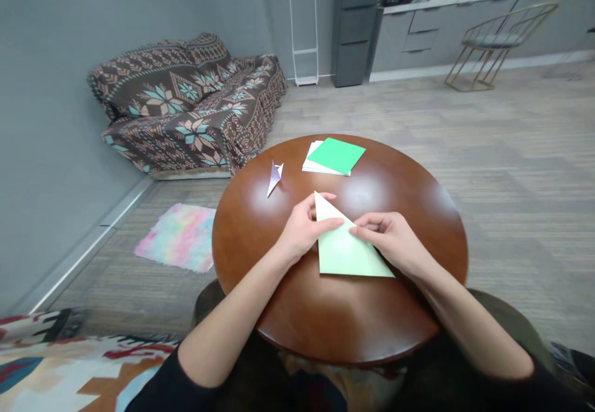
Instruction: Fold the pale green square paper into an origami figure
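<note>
A pale green paper triangle (348, 254) is held above the round brown table (320, 331), its long slanted edge facing up and right. My left hand (309, 223) grips it at the upper left, thumb on the front face and fingers behind. My right hand (383, 235) pinches the slanted edge near its middle between thumb and fingers. The two thumbs are close together but apart. Part of the fingers of each hand is hidden by the paper or by the hand itself.
Beyond my hands, a green sheet (337, 155) lies on white sheets (313, 164). A folded purple and white paper piece (274, 178) is at the table's left. Farther off are a covered sofa (186, 105), a pastel rug (179, 237) and a wire chair (495, 40).
</note>
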Available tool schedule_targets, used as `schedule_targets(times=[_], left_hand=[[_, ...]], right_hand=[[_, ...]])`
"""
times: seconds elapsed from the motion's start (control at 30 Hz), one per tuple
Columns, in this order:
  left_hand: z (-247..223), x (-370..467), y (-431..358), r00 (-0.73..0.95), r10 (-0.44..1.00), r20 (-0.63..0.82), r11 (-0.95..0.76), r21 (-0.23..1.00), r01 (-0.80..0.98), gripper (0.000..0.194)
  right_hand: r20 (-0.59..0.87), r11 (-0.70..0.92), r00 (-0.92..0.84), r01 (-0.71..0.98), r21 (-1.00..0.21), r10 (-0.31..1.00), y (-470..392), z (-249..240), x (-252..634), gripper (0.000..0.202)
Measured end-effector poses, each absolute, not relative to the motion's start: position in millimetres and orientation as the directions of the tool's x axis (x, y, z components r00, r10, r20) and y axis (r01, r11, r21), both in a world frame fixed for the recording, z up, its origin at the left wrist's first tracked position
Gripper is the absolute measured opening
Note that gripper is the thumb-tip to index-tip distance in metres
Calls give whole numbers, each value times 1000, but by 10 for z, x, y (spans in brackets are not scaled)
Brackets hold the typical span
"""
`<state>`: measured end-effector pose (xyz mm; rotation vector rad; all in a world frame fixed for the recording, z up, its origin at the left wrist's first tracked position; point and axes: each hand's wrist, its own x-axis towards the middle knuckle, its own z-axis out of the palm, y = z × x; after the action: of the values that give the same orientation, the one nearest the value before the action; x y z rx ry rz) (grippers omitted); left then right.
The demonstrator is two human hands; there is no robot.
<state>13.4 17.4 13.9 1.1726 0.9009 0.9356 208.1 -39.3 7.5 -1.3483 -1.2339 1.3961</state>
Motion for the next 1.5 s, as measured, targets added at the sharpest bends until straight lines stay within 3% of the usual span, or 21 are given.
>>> schedule_targets(times=[0.07,0.2,0.33,0.43,0.5,0.6,0.67,0.8,0.9,1.0,1.13,1.23,1.5], left_hand=[[134,127,180,293,954,-62,100,988,-119,57],[104,104,244,107,994,-25,55,958,-282,60],[70,97,259,134,989,-69,108,942,-316,59],[90,67,227,304,943,-137,209,953,-218,50],[149,11,210,517,825,-230,316,945,-85,45],[278,-125,223,809,491,-324,458,886,77,59],[346,-226,261,890,320,-325,536,837,113,83],[354,-320,336,870,405,-282,542,840,20,96],[273,-219,313,788,536,-301,470,882,18,73],[169,-37,239,684,648,-334,353,928,119,49],[49,140,177,471,872,-134,268,936,-230,40],[7,196,150,453,883,-124,286,906,-311,38],[-14,263,89,377,918,-127,266,900,-345,42]], right_hand=[[-180,-172,-126,74,-982,976,-380,82,2104,27],[-162,-152,-111,93,-984,981,-342,63,2153,47],[-106,-78,146,-186,-979,984,-283,29,2185,59],[-74,48,341,-335,-941,937,-239,32,2217,55],[-74,83,397,-365,-927,915,-220,38,2242,52],[-112,39,334,-415,-909,936,-209,37,2275,50],[-150,-34,217,-458,-888,965,-212,33,2291,49],[-173,-155,-7,-484,-861,985,-233,42,2278,49],[-140,-158,-73,-374,-914,987,-241,61,2190,51],[-42,-44,-13,-257,-965,999,-244,67,2073,54],[-13,-13,0,-153,-988,1000,-255,23,2015,44],[12,14,12,-106,-994,1000,-269,-15,2038,27],[80,82,156,-7,-997,985,-306,43,2050,30]])
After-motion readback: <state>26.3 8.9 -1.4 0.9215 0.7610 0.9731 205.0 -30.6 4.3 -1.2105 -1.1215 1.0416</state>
